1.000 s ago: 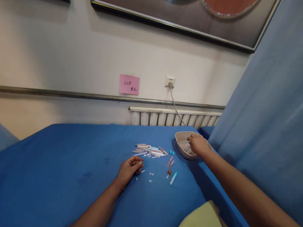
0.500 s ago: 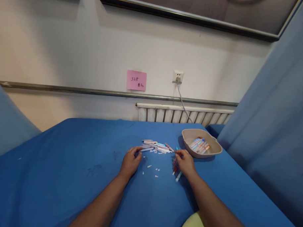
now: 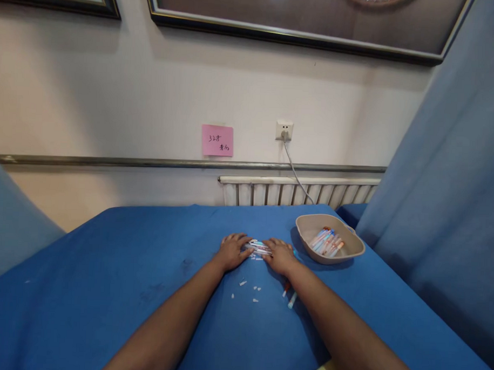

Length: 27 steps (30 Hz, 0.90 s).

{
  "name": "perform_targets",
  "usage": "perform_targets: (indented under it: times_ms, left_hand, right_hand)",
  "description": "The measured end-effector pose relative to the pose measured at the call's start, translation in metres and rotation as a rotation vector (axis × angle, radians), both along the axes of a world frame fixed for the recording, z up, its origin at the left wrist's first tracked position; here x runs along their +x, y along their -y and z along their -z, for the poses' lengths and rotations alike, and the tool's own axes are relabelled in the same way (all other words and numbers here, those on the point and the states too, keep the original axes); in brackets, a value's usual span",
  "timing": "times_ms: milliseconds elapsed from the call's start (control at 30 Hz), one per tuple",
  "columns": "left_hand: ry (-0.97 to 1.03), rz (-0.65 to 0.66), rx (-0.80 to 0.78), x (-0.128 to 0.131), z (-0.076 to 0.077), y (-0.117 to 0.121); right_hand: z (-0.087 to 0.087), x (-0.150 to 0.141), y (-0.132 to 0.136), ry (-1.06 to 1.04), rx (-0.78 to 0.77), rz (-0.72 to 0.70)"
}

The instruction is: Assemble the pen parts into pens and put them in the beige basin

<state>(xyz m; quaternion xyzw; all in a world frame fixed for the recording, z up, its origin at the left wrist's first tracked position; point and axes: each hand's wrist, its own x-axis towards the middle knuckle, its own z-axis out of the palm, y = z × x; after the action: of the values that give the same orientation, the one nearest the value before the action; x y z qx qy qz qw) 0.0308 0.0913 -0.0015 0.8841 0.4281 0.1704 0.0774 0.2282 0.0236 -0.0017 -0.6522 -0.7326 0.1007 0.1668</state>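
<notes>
A small heap of slim pen parts [image 3: 258, 248], white, grey and pale blue, lies crosswise on the blue cloth. My left hand [image 3: 231, 252] wraps the heap's left end, thumb on the near side and fingers on the far side. At the opposite end my right hand [image 3: 280, 256] grips in the same way, and both palms hide the tips. Small white bits lie along the near edge of the heap. Partly under my right wrist are an orange-tipped pen piece [image 3: 286, 288] and a pale teal one [image 3: 292, 300].
A beige basin [image 3: 352, 244] holding several coloured pen pieces [image 3: 326, 243] stands to the right. Loose white bits [image 3: 255, 300] dot the blue-covered table [image 3: 105, 288] in front of me. Behind are a radiator [image 3: 266, 193], a metal rail and a plugged-in cable; blue curtains hang on both sides.
Both hands have closed inward, from fingertips at the heap's ends to a wrap around them. The heap now looks shorter and more covered. The camera view has tipped up slightly.
</notes>
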Motion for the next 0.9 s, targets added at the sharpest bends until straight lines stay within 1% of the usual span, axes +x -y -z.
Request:
perform_targets:
  times_ms: [67,133,400,500,600,700,733,800,867,900]
  left_hand:
    - [-0.016,0.029,0.009,-0.002,0.0,0.002]
    - [-0.02,0.052,0.016,-0.005,-0.002,0.005]
    - [-0.001,0.086,0.04,-0.007,-0.012,0.02]
    - [0.011,0.102,0.046,-0.006,-0.013,0.033]
    - [0.029,0.128,0.04,-0.009,-0.013,0.053]
    - [0.105,0.135,0.02,-0.014,-0.013,0.067]
    - [0.138,0.113,0.033,-0.016,-0.012,0.069]
    - [0.181,0.018,0.086,-0.018,-0.01,0.067]
    - [0.167,-0.117,0.113,-0.018,-0.007,0.06]
    - [0.137,-0.166,0.096,-0.018,-0.005,0.055]
  right_hand:
    - [0.0,-0.006,-0.006,-0.005,-0.013,-0.054]
    - [0.0,-0.01,-0.006,-0.011,-0.015,-0.099]
    - [-0.005,-0.016,0.013,-0.039,0.024,-0.171]
    - [-0.007,-0.019,0.024,-0.05,0.041,-0.193]
    - [-0.008,-0.02,0.038,-0.061,0.052,-0.226]
    - [-0.01,-0.02,0.048,-0.077,0.062,-0.241]
    - [-0.01,-0.02,0.049,-0.078,0.071,-0.225]
    - [-0.011,-0.02,0.047,-0.075,0.096,-0.169]
    - [-0.011,-0.02,0.041,-0.067,0.114,-0.114]
    - [-0.01,-0.02,0.037,-0.063,0.115,-0.095]
